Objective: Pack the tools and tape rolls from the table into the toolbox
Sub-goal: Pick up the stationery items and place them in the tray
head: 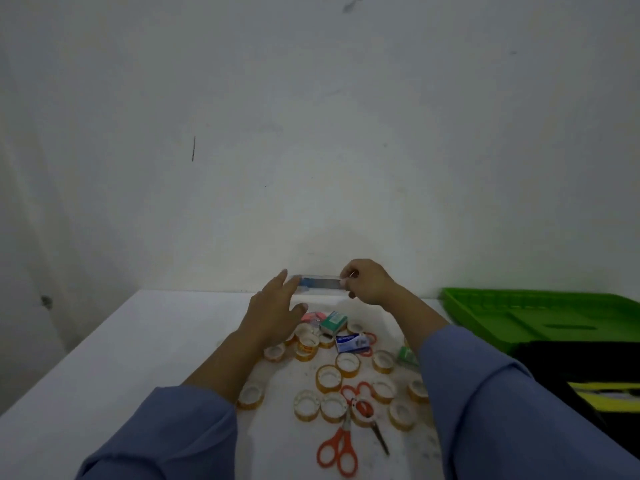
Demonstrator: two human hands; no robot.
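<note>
over on the left, the white table (104, 358) runs back to the wall. the left hand (277, 310) is raised above it, fingers straight and loose, their tips at the left end of a clear case (320, 283); i cannot tell if they touch it. the right hand (367, 282) pinches the case's right end and holds it level in the air. beneath the hands lie many tape rolls (329, 377), a green box (333, 322), a blue box (352, 342) and orange scissors (337, 448). far right sits the black toolbox (588, 368), with a green tray (540, 317) just behind it.
</note>
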